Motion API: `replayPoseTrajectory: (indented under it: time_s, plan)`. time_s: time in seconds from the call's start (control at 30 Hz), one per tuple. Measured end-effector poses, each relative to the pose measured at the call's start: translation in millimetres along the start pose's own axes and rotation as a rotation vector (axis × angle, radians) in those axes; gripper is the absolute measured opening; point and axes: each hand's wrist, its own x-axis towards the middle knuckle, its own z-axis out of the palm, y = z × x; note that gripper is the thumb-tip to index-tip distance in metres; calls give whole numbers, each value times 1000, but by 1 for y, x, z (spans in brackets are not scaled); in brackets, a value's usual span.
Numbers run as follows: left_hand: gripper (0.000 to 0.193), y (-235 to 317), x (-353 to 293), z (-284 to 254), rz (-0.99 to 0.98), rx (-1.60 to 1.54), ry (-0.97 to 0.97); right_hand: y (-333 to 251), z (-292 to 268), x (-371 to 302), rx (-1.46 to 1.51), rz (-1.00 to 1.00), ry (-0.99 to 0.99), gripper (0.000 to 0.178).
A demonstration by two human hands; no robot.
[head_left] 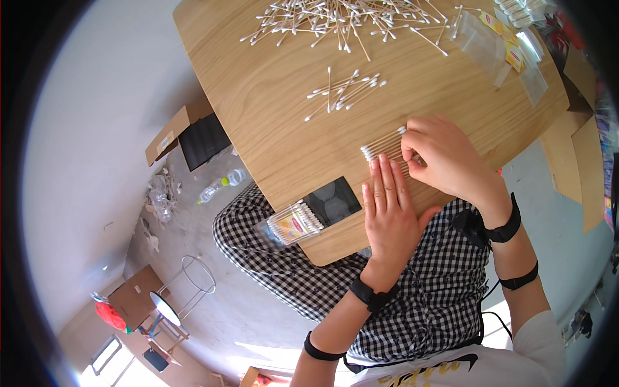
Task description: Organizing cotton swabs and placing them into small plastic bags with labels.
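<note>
Bundle in hand: a neat row of cotton swabs (pixel 382 147), thin pale wooden sticks with white tips, lying side by side with the tips lined up towards the left; it rests on the wooden worktop (pixel 271 109) near its front edge, directly under both hands.
Left hand (pixel 387 216): laid flat on the worktop, palm down, fingers (pixel 383 177) straight and pressed together, their tips touching the near side of the row.
Right hand (pixel 445 158): curled over the right end of the row, fingers bent and pinching the sticks; the thumb is tucked beneath, so the exact grip is partly hidden.
Loose swabs, small group (pixel 345 90): a scatter in the middle of the worktop, well apart from the hands; roughly a dozen or more, crossing each other, too tangled to count exactly.
Loose swabs, large heap (pixel 342 19): at the far edge, far too many to count.
Packed swabs: one clear bag of swabs (pixel 293 222) with a yellow and red label, at the near edge beside a dark square inset (pixel 332 200) in the worktop.
Empty bags: a few clear flat bags (pixel 509 51) with yellow labels at the far right; number unclear.
Wrist straps: two black bands on each forearm, four in all.
</note>
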Motion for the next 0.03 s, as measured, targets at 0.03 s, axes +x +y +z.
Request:
replayPoseTrajectory:
  time_s: [0.03]
  plan:
    - [108,0,0,-1,-3,0,1,1,-1,2,14,15,-50,13]
